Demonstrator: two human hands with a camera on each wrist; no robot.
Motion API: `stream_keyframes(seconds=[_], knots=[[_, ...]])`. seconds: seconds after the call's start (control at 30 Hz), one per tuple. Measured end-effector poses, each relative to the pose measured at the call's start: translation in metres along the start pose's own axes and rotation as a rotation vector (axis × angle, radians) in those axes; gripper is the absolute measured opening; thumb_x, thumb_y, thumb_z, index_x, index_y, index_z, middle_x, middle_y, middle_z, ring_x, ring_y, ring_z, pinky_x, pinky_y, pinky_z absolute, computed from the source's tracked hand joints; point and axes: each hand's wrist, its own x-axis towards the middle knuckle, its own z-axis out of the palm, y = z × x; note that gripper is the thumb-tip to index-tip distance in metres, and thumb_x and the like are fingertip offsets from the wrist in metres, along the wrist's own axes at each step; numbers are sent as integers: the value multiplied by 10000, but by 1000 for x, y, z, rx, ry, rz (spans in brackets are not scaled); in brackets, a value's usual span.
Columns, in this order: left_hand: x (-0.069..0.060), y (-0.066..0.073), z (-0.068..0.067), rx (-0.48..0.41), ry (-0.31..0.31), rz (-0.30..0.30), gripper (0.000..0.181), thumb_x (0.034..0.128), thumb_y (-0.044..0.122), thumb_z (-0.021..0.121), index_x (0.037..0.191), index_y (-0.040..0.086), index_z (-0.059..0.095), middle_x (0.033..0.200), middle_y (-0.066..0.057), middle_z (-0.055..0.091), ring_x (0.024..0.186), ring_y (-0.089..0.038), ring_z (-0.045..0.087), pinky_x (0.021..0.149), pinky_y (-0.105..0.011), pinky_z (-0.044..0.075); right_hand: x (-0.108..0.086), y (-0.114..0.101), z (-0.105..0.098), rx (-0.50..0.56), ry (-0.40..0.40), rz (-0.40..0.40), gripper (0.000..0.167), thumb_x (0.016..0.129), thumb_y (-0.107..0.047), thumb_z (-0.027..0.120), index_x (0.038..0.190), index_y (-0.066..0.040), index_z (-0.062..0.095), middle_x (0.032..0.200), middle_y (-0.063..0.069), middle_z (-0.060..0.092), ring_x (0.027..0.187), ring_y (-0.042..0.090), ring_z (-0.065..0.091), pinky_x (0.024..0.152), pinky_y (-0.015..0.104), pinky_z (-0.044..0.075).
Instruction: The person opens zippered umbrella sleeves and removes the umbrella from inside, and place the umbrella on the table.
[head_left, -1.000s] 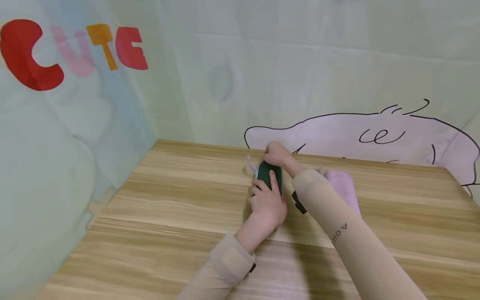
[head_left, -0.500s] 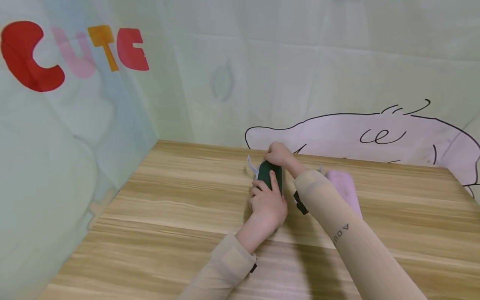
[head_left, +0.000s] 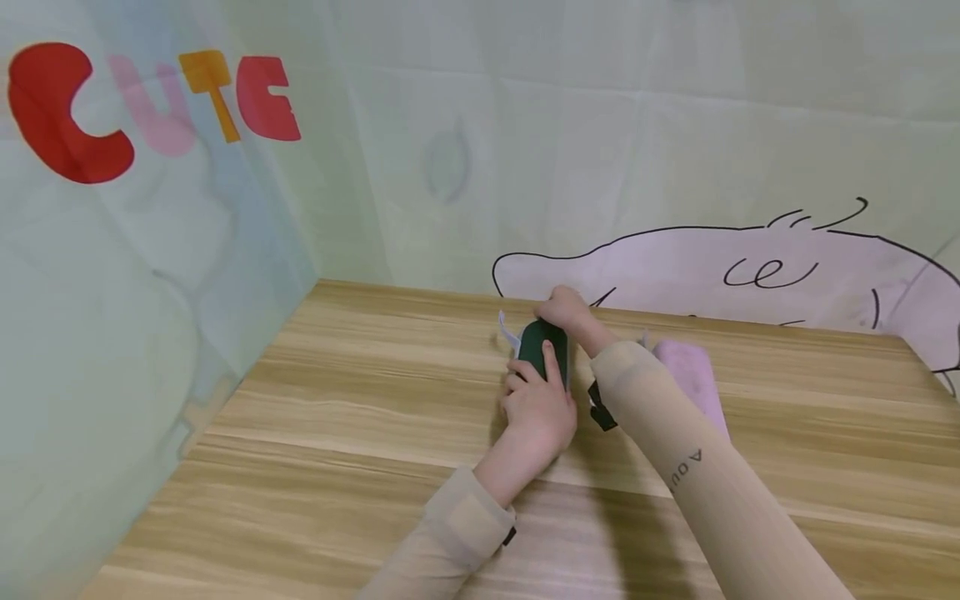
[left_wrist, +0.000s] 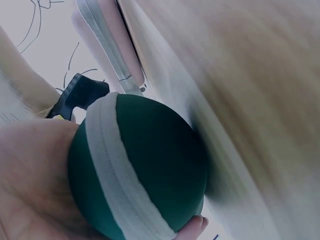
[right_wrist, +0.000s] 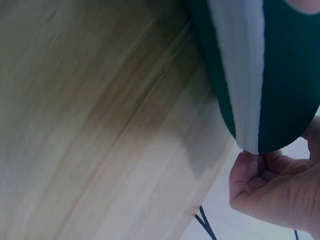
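A pale backdrop (head_left: 390, 133) stands behind and to the left of the table (head_left: 322, 425), with coloured letters (head_left: 206, 75) on its left part and a pink drawing (head_left: 675, 258) on the right. The right sleeve (head_left: 720, 492) crosses above the table; the left sleeve (head_left: 450, 525) comes in lower down.

Beneath the right forearm, partly covered by it, lies the pink case (head_left: 693, 375), a grey zip running along its side in the left wrist view. The green case (head_left: 532, 340) is to its left, near the back edge of the table, between the two hands. A pale zip band (left_wrist: 120, 175) divides it into two green halves. The contents of both cases are hidden.

The left hand (head_left: 537, 410) wraps round the near part of the green case, forefinger stretched along the top. The right hand (head_left: 566, 308) has its fingers bent at the far end, pinching where the band ends. A white strap (head_left: 508, 332) sticks out on the case's left.
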Motion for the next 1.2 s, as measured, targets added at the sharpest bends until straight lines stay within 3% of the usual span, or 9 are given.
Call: stream_keyframes(seconds=[0.13,0.27,0.43,0.57,0.8,0.93,1.2], knots=[[-1,-1,0,-8,1,3,701,1002,448,405,1560,169,87,1463,-321,318,1005,-356,545,565,-359,469,0,1,-1,77,-15,54,217,865,-138,545,688,-72,438,676,17,393,621,166,399,546,245,345],[-2,0,0,-19,-1,9,711,998,451,415,1560,166,85,1462,-326,315,1022,-363,540,588,-367,479,3,5,-3,41,-36,-11,300,886,-141,547,613,-103,429,567,-37,365,549,125,377,520,231,330],[-3,1,0,-25,-3,20,718,996,454,415,1561,168,75,1466,-327,309,1024,-366,540,574,-364,475,-1,11,-6,61,-51,-76,160,907,-126,543,807,-19,608,785,21,540,698,127,463,591,206,368],[-4,2,0,-19,-5,10,723,993,460,420,1561,176,74,1470,-320,306,1015,-362,541,558,-361,467,-4,12,-8,95,-85,-71,193,933,-125,556,953,35,662,901,53,594,771,124,484,645,192,391],[-5,2,-1,-13,1,5,728,990,460,424,1561,177,73,1466,-318,311,998,-361,545,522,-364,451,-4,10,-15,99,-115,34,259,969,-137,542,1103,25,693,995,73,642,804,131,489,740,235,427],[-4,1,-1,-15,5,3,731,987,459,427,1561,174,74,1465,-318,311,999,-362,543,518,-364,447,-3,10,-14,93,-108,64,257,965,-133,545,1107,23,691,1062,105,638,848,149,500,743,229,425],[-3,1,-2,-12,-8,-4,739,987,470,423,1562,182,58,1472,-315,300,1015,-368,537,520,-370,443,-5,8,-9,-35,-45,-33,228,938,-105,546,1010,25,719,1071,172,679,848,186,519,659,187,385]])
